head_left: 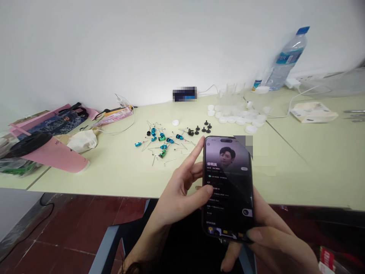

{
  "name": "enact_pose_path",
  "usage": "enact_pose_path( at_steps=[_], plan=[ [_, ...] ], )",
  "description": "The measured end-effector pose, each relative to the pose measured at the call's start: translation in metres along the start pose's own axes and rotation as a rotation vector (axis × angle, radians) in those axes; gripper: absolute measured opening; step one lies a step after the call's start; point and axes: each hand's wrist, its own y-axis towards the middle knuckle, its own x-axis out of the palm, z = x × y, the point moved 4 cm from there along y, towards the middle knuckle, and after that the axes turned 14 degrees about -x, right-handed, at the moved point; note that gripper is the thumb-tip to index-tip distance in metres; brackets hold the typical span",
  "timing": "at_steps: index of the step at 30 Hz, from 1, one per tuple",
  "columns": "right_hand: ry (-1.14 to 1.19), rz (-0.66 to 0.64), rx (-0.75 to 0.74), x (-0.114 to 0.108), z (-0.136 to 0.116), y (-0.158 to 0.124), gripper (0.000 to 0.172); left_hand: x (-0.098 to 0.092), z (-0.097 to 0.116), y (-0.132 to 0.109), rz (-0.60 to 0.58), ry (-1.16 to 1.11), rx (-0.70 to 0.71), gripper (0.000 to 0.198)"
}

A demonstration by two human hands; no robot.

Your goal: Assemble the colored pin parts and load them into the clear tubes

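A smartphone [228, 205] with a lit, dark screen is upright in front of me, showing a picture at its top and lines of text below. My left hand [185, 190] grips its left edge, with the thumb over the screen's side and the index finger along the upper edge. Around the lower right corner wraps my right hand [273, 236], its thumb at the bottom of the screen; some of its fingers are hidden behind the phone. Beyond the phone, small blue metal parts [170, 140] and green ones [162, 153] lie among thin bent wires on the table [114, 167].
Several black pieces [203, 129] and a white cap [175, 122] lie further back. White round lids [241, 120] cluster behind the phone. A water bottle [288, 61] stands back right; a pink cup [54, 152] lies tilted at left. Against the wall is a pixelated device [184, 94].
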Motion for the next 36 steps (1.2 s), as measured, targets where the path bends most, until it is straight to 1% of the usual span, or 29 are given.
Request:
enact_pose_path(
  at_steps=[4,7,10,13,16,19,22,27,29,31,34,36],
  plan=[
    [0.003,0.002,-0.003,-0.002,0.002,0.000,0.098,-0.001,0.001,-0.001,-0.050,-0.035,-0.033,0.081],
    [0.016,-0.015,0.007,-0.002,0.005,0.000,0.099,0.000,0.000,0.000,-0.018,-0.053,-0.002,0.079],
    [0.015,-0.002,-0.030,-0.001,0.004,0.000,0.094,0.002,-0.001,0.000,0.006,-0.066,0.032,0.078],
    [0.006,0.010,-0.037,0.000,0.003,-0.001,0.089,0.003,-0.002,-0.001,0.000,-0.067,0.027,0.078],
    [0.007,0.008,-0.009,0.001,0.003,-0.001,0.086,0.002,-0.003,-0.001,0.001,-0.060,0.020,0.079],
    [0.020,-0.001,-0.027,-0.001,0.004,-0.001,0.085,0.002,-0.003,-0.001,0.007,-0.053,0.020,0.080],
    [0.020,0.001,-0.067,-0.003,0.005,-0.001,0.085,0.003,-0.003,-0.001,0.009,-0.051,0.023,0.079],
    [0.028,-0.008,-0.042,-0.001,0.006,-0.001,0.089,0.002,0.000,-0.001,0.028,-0.050,0.024,0.075],
    [0.020,-0.010,-0.050,-0.002,0.006,0.000,0.093,-0.001,0.000,-0.001,0.073,-0.037,0.035,0.068],
    [-0.025,-0.024,-0.039,-0.004,0.006,0.000,0.095,-0.005,0.001,-0.001,0.153,-0.038,0.104,0.055],
    [-0.128,-0.056,0.027,-0.009,0.006,-0.001,0.095,-0.009,0.001,-0.003,0.290,-0.052,0.227,0.033],
    [-0.180,-0.063,0.053,-0.013,0.005,-0.002,0.095,-0.011,-0.001,-0.004,0.358,-0.055,0.251,0.023]
  ],
)
